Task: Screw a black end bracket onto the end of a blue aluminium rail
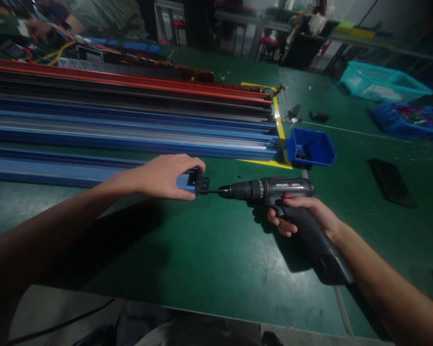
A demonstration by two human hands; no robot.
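My left hand (166,178) is closed around the right end of a long blue metal profile (57,170) lying on the green table. A small black end bracket (199,184) sits against that end, between my thumb and fingers. In my right hand (310,214) is a black cordless drill (285,190), held by its handle with the fingers around the trigger. The drill points left, and its long bit (214,191) reaches the black bracket. Whether the tip sits in a screw is too small to tell.
Beyond my left hand lie several blue, black and red profiles (130,129), ending near yellow tape (281,132). A blue bin (312,146), a dark flat phone-like object (391,182), and a turquoise basket (382,81) stand right. Wiring and another person's hand (39,29) are at far left.
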